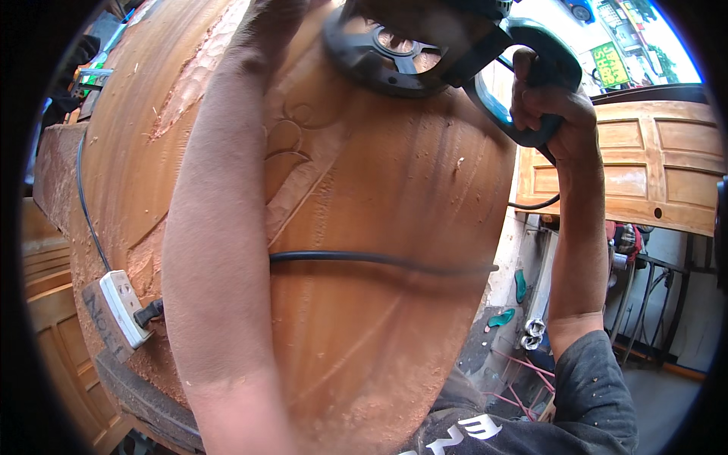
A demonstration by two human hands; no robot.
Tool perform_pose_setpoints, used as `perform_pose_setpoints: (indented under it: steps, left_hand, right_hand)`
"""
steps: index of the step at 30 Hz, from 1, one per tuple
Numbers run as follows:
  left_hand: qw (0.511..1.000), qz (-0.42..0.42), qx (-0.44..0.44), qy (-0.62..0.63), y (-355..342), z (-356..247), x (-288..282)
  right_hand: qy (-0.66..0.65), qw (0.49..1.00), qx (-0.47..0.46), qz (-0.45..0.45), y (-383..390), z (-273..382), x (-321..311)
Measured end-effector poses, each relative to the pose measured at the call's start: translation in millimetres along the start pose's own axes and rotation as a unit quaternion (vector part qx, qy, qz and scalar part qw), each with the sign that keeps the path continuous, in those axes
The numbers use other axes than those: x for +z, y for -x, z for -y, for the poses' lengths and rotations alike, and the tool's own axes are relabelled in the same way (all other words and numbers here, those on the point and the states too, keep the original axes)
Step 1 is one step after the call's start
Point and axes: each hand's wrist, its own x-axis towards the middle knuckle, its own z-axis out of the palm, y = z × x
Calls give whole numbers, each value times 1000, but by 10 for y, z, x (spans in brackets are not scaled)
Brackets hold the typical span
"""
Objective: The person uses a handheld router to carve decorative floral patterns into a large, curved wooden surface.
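Bare L forearm (220, 227) over brown carved-wood slab (387, 189); L hand (280, 10) cropped, can't tell grip; R hand (557, 110) curled rd black/teal round-base power tool (428, 34).

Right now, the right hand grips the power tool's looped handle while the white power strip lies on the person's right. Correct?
Not quite: the head view shows the white power strip on the person's left. The right hand does grip the power tool's looped handle.
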Motion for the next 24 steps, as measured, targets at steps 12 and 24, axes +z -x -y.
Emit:
perform_pose_setpoints:
  steps: [12,24]
  left_hand:
    - [1000,10,4,-8,-80,-51,38]
    - [1000,5,3,-10,-55,-30,91]
  right_hand:
    - [-21,1000,0,-1,-24,-8,3]
    - [-10,1000,-1,-7,-39,-16,2]
